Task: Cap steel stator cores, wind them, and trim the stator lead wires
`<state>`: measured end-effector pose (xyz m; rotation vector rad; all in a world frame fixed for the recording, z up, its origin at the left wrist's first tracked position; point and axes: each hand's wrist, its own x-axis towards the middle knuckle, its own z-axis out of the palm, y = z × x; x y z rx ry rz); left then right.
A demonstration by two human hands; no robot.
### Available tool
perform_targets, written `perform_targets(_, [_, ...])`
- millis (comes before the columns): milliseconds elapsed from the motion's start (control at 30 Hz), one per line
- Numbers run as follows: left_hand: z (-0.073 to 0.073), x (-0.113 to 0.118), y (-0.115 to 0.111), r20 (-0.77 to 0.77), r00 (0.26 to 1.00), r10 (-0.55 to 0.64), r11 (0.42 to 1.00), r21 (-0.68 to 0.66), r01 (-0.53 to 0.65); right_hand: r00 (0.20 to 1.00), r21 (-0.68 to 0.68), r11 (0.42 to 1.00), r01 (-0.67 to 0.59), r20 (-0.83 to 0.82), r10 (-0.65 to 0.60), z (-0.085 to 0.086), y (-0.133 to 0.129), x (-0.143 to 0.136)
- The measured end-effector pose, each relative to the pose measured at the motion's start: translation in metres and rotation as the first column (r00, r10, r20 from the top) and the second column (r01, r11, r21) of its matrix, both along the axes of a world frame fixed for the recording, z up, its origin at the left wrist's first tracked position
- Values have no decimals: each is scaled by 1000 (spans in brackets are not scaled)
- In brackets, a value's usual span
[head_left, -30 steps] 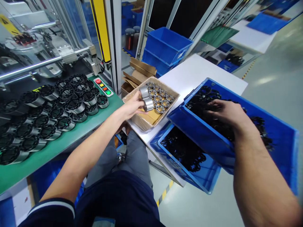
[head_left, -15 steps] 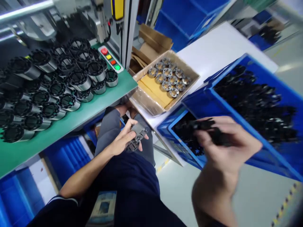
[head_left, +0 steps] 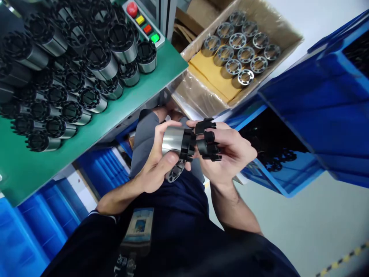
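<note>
My left hand [head_left: 154, 167] grips a silver metal ring core [head_left: 172, 139] lying on its side, thumb in front and fingers behind. A black toothed plastic piece [head_left: 188, 145] sits at the core's right end. Below it, a second metal core [head_left: 175, 172] with a slotted face shows against the same hand, partly hidden by it. My right hand [head_left: 232, 152] is closed around black pronged plastic parts [head_left: 206, 144], close to the core's right end. Whether these parts touch the piece on the core I cannot tell.
Many metal cores with black plastic ends [head_left: 98, 61] stand stacked on the green table [head_left: 121, 105], beside a button panel [head_left: 144, 23]. A cardboard box [head_left: 198, 86] holds several bare cores. Blue bins [head_left: 284, 188] with black parts stand at the right.
My right hand has come from over the blue bin to my left hand, carrying black plastic parts. My left hand has raised the cores, and one now shows black plastic at its end.
</note>
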<state>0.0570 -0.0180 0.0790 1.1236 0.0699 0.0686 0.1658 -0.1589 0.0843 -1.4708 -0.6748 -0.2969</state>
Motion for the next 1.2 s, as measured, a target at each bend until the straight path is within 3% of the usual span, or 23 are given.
perform_targets(200, [-5, -6, 3, -100, 990, 99, 995, -20, -102, 971, -33, 971, -236, -47, 235, -5, -7, 2])
perform_targets(267, [-9, -10, 5, -119, 984, 132, 991, -3, -133, 964, -46, 964, -260, -71, 257, -10, -8, 2])
perform_targets(500, [-14, -13, 6, -98, 984, 147, 988, 54, -142, 970, -34, 980, -198, -152, 191, -18, -8, -9])
perform_targets(600, [-12, -8, 2, -49, 982, 184, 978, 112, -178, 966, -24, 981, -193, -180, 186, -18, -11, -12])
perform_targets(867, [-2, -5, 0, 13, 988, 153, 959, 240, -151, 963, 6, 982, -188, -195, 185, -20, -12, -19])
perform_targets(1033, [-6, -6, -8, -78, 987, 138, 986, 103, -130, 964, -30, 984, -176, -208, 166, -20, -20, -22])
perform_targets(1100, [-6, -2, -12, -105, 973, 208, 978, 23, -207, 975, -65, 991, -117, -196, 102, -17, -27, -21])
perform_targets(1200, [1, 11, -17, -65, 920, 387, 922, 5, -388, 985, -163, 983, -88, -158, 62, -10, -35, -26])
